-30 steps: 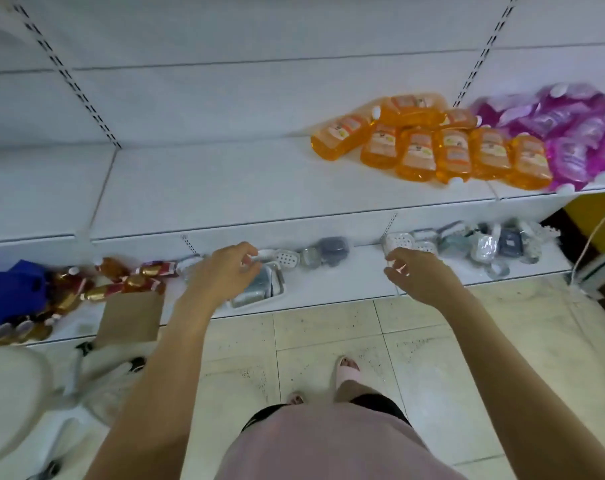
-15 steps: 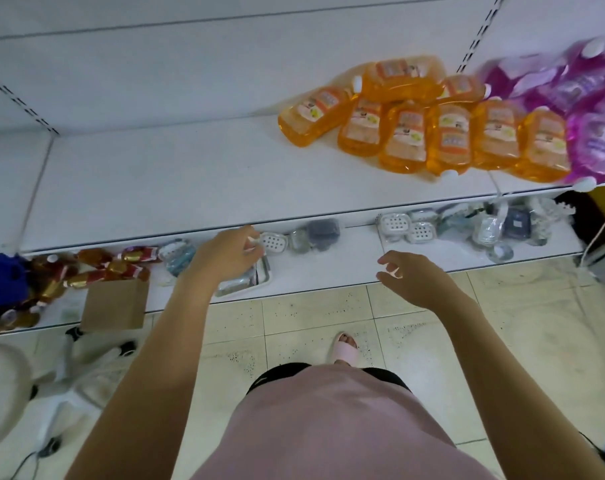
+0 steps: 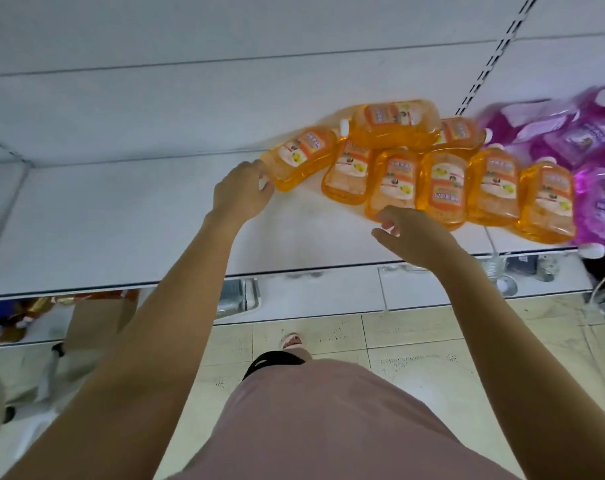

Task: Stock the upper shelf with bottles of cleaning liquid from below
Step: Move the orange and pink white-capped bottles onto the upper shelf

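Observation:
Several orange bottles of cleaning liquid (image 3: 394, 181) lie flat in a cluster on the white shelf (image 3: 121, 220), labels up. One more orange bottle (image 3: 394, 123) lies across the top of the cluster. My left hand (image 3: 240, 192) reaches the base of the leftmost orange bottle (image 3: 301, 157), its fingertips and thumb touching the bottle's end. My right hand (image 3: 411, 233) hovers with loosely spread fingers at the base of the bottle in the middle of the row and holds nothing. Purple bottles (image 3: 598, 202) lie to the right of the orange ones.
Below, the lower shelf carries a metal tray (image 3: 238, 296), a cardboard box (image 3: 96, 317), brown snack packets (image 3: 34, 306) at the left and small packaged items (image 3: 522, 268) at the right. A slotted upright (image 3: 495, 57) runs up the back panel. Tiled floor (image 3: 432, 341) lies underfoot.
Both hands have risen from the lower shelf to the shelf with the orange bottles. The view has tilted up with them, and the left hand now touches the leftmost bottle.

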The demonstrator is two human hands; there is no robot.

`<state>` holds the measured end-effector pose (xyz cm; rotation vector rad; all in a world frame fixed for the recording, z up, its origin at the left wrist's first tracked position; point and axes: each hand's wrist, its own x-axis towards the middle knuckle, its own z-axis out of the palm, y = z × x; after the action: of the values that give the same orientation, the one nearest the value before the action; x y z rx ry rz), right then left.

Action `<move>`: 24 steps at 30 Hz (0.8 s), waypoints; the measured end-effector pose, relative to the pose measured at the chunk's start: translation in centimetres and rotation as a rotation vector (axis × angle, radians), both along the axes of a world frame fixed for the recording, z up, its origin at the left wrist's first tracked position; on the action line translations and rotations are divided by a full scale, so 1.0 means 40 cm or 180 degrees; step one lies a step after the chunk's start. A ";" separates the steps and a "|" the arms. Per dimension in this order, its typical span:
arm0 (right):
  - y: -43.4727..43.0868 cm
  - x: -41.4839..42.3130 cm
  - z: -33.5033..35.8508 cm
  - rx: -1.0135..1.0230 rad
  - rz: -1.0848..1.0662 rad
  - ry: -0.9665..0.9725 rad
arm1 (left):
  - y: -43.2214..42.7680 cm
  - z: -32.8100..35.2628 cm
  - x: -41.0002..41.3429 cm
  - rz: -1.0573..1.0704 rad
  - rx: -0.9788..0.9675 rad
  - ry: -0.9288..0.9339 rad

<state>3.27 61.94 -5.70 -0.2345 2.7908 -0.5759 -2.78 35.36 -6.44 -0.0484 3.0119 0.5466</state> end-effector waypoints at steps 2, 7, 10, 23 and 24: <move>-0.003 -0.023 0.003 0.0006 -0.0023 0.0039 | 0.015 -0.008 -0.071 -0.0135 0.0026 -0.0031; -0.005 -0.066 -0.005 -0.0070 -0.0157 0.0192 | 0.020 -0.066 -0.207 -0.0751 -0.0149 -0.0682; 0.011 -0.109 -0.001 -0.0104 -0.0298 0.0415 | 0.022 -0.098 -0.209 -0.0816 -0.0144 -0.0801; 0.105 -0.421 0.000 0.1010 0.0158 0.0412 | 0.058 -0.078 0.055 0.0685 0.0494 -0.0472; 0.105 -0.424 -0.001 0.1044 0.0156 0.0426 | 0.056 -0.079 0.070 0.0769 0.0543 -0.0477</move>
<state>-13.69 66.12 -5.73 -0.2787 2.9425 -0.0886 0.02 37.61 -9.61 -0.4265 2.8188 0.7809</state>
